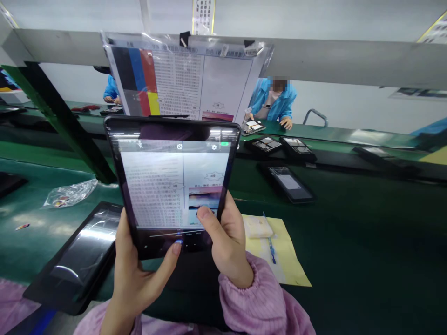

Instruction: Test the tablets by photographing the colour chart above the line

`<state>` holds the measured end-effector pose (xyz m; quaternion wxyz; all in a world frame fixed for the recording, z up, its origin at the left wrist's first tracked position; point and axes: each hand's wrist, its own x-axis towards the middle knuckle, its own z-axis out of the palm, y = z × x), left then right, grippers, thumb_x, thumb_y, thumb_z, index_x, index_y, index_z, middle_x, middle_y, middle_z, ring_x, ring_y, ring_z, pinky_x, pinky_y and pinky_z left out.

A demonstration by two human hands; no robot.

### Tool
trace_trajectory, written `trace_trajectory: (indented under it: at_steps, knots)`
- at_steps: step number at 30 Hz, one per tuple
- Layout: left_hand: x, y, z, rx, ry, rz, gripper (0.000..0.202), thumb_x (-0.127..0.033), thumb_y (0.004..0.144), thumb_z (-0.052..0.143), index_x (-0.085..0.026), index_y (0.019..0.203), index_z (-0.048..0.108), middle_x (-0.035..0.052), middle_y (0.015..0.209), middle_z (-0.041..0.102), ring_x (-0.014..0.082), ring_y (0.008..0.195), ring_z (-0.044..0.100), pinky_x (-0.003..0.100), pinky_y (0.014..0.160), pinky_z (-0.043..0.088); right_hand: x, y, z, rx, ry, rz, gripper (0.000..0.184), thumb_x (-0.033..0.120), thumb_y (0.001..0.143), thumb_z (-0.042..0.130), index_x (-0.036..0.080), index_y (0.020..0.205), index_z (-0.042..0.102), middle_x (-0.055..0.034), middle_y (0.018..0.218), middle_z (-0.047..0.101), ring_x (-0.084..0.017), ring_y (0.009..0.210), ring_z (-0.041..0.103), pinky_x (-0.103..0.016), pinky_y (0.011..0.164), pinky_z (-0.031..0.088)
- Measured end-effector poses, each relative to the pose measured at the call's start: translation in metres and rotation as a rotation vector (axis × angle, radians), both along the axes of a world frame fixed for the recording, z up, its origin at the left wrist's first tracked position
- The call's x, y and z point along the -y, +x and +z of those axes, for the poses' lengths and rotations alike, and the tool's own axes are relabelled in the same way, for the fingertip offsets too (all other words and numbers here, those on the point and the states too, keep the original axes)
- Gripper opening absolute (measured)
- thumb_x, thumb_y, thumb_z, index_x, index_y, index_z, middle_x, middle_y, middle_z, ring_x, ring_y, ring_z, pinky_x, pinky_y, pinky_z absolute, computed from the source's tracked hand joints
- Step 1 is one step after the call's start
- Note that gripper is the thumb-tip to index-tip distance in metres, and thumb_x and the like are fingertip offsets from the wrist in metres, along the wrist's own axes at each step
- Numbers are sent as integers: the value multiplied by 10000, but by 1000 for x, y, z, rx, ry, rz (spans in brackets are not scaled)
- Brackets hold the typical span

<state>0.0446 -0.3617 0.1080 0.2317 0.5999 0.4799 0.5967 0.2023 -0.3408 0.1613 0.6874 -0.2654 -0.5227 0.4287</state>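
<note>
A black tablet (157, 186) is held upright between my two hands, its screen facing me with a camera view on it. My left hand (136, 274) grips the lower left edge, thumb on the bottom of the screen. On the lower right edge, my right hand (225, 237) is closed, its thumb over the picture. Fingers behind the tablet are hidden. Beyond it hangs a printed test chart (223, 79) in a clear sleeve, with colour blocks and lines of text; the screen shows part of this chart.
A large dark tablet (84, 251) lies at the left near a clear plastic bag (73, 193). Yellow paper (289, 260) carries a blue pen (271, 249). Several devices, one a black tablet (288, 184), lie along the conveyor. Across it sits a person (275, 104) in blue.
</note>
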Motion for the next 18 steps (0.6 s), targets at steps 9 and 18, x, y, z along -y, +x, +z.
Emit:
trace_trajectory:
  at_steps: [9,18]
  knots:
    - [1,-5,-9,29,91,-82,1090,-299,800,856,-385,1695,240,25,1744,330,398,1605,313,577,1320,296,1,2,2,31,-31,-25,287,381,1040,663,335,1321,691,-6,1292,771,-250,1218,735,-444,1109,597]
    - [-8,-1,-10,5,242,-212,1082,-248,859,819,-333,1717,166,90,1737,364,330,1589,378,440,1297,354,1,3,0,29,-181,-145,264,422,977,745,348,1230,724,-5,1207,807,-260,1080,785,-420,984,664]
